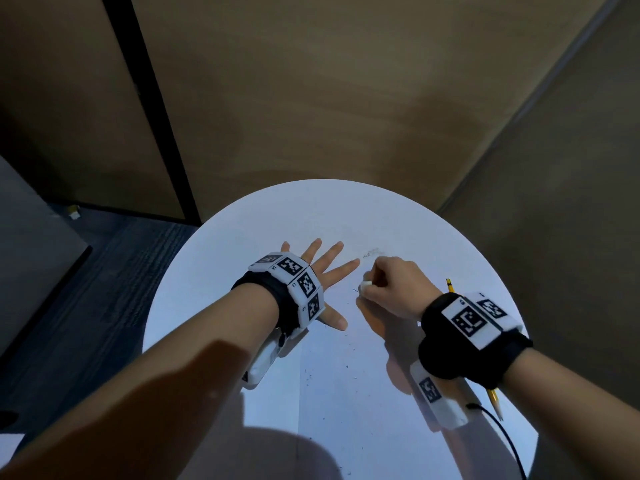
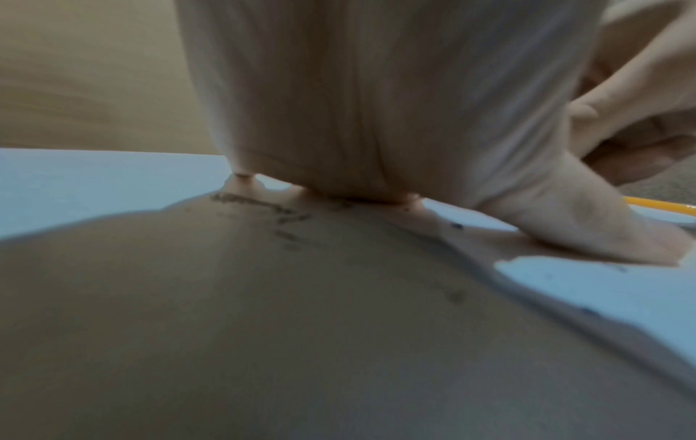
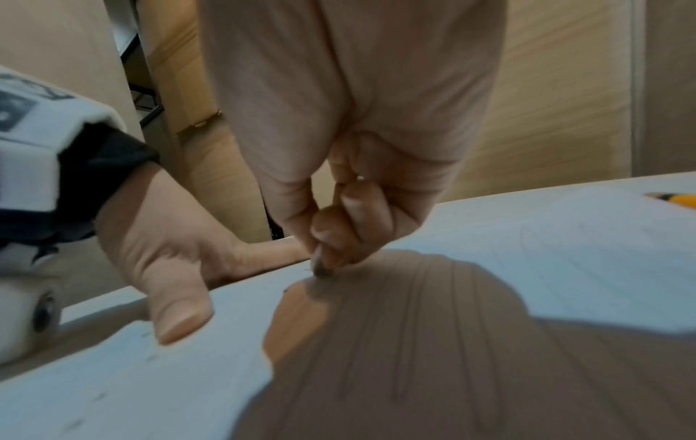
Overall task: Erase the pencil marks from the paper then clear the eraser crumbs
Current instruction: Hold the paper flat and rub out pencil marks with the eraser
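A white sheet of paper (image 1: 346, 344) lies on the round white table (image 1: 242, 216). My left hand (image 1: 322, 271) presses flat on the paper with fingers spread. My right hand (image 1: 384, 289) pinches a small white eraser (image 1: 365, 285) whose tip (image 3: 320, 268) touches the paper. Faint pencil marks (image 1: 374, 252) show just beyond the right hand. Dark eraser crumbs (image 1: 311, 375) are scattered over the sheet, and some crumbs (image 2: 263, 205) lie under the left palm.
A yellow pencil (image 1: 450, 285) lies at the table's right edge, mostly hidden beneath my right wrist. Brown panelled walls stand close behind and to the right of the table. Dark carpet shows at left.
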Motion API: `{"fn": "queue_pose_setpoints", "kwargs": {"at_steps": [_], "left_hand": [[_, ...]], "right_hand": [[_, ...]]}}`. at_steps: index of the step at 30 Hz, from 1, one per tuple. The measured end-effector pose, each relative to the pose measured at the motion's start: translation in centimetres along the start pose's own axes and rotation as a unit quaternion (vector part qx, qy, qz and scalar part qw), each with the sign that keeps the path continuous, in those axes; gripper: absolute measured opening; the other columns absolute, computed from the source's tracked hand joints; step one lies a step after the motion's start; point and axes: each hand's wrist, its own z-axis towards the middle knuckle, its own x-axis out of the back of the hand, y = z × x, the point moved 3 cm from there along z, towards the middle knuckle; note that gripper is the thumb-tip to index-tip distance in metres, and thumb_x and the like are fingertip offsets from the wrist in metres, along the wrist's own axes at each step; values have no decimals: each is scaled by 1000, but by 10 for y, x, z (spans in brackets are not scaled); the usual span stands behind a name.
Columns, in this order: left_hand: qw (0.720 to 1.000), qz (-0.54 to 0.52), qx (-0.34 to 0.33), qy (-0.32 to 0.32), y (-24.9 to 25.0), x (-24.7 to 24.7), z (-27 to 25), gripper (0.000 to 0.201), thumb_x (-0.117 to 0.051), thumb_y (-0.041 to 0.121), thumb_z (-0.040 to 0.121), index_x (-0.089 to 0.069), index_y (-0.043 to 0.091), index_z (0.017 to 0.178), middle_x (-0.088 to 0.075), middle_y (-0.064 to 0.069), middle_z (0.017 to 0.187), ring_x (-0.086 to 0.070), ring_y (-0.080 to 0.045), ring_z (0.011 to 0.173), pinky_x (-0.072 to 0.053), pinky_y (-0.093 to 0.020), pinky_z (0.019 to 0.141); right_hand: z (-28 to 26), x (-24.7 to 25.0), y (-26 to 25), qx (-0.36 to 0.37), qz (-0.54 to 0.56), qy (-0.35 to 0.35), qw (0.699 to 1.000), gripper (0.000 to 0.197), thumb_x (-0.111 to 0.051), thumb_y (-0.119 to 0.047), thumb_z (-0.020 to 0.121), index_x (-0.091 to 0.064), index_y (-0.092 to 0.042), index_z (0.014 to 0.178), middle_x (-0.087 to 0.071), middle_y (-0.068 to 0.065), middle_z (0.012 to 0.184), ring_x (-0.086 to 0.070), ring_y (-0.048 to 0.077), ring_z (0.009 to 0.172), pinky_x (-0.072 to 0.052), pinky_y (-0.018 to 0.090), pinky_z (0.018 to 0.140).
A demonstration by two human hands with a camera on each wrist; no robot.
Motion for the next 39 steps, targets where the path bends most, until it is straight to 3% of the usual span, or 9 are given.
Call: {"fn": "queue_pose_setpoints", "kwargs": {"at_steps": [6, 11, 16, 19, 25, 29, 32, 35, 39], "left_hand": [[1000, -7, -2, 0, -2, -2, 2, 108, -38, 91, 58, 29, 54, 135, 37, 14, 149, 29, -24, 141, 12, -66, 105], [1000, -4, 0, 5, -1, -1, -1, 106, -42, 87, 64, 27, 52, 137, 37, 13, 149, 28, -25, 141, 12, -66, 106], [1000, -2, 1, 5, 0, -1, 2, 107, -40, 89, 62, 28, 53, 136, 37, 14, 149, 29, -25, 141, 12, -66, 105], [1000, 0, 6, -1, 0, 0, 0, 106, -42, 88, 64, 28, 53, 136, 37, 14, 148, 29, -25, 141, 13, -66, 105], [1000, -24, -6, -2, -3, 2, -1, 106, -42, 88, 62, 24, 54, 138, 34, 15, 150, 26, -24, 142, 11, -67, 105], [997, -71, -4, -17, -6, 17, -6, 121, -16, 103, 38, 4, 51, 145, 20, 13, 156, 15, -19, 145, 4, -63, 108], [995, -91, 37, 2, -9, 24, -15, 80, -49, 68, 83, -6, 47, 147, 15, 6, 158, 11, -21, 146, 0, -58, 112], [993, -111, 49, 4, -11, 25, -18, 73, -58, 44, 90, -10, 51, 145, 16, 7, 158, 13, -27, 145, 1, -61, 111], [993, -103, 37, -37, -17, 21, -17, 81, -59, 70, 73, -13, 61, 139, 19, 12, 157, 19, -28, 144, 4, -68, 108]], "right_hand": [[8, 4, 0, -12, 14, 68, 998, 15, -53, -20, 91, -47, -10, 82, -53, 3, 85, -45, 17, 78, -29, 23, 55], [4, 5, -1, -1, -19, -20, 1000, 26, -55, -22, 90, -42, -19, 68, -46, -8, 73, -44, 11, 72, -27, 13, 52], [13, 5, 0, -14, 5, 46, 999, 15, -54, -21, 91, -47, -11, 83, -52, 1, 84, -45, 16, 77, -26, 12, 52], [11, 9, 5, -38, 15, -43, 998, 20, -62, -21, 86, -50, -13, 72, -56, -1, 70, -49, 12, 62, -34, 19, 52], [10, 22, 16, -93, 265, 13, 960, 21, -57, -12, 90, -49, -10, 71, -61, 10, 68, -56, 21, 57, -47, 26, 54], [7, 11, 21, -91, 244, 26, 965, 23, -58, -9, 88, -49, -12, 67, -60, 6, 65, -54, 17, 58, -46, 22, 55], [11, 8, 23, -88, 216, 26, 972, 17, -62, -16, 85, -49, -14, 74, -61, 4, 73, -58, 22, 73, -49, 32, 72], [13, 8, 20, -82, 191, 21, 978, 18, -61, -20, 86, -48, -15, 75, -61, 4, 80, -57, 22, 81, -46, 33, 74], [13, 5, 10, -61, 130, 34, 989, 12, -58, -20, 88, -49, -13, 83, -57, 3, 91, -51, 19, 86, -37, 18, 60]]}}
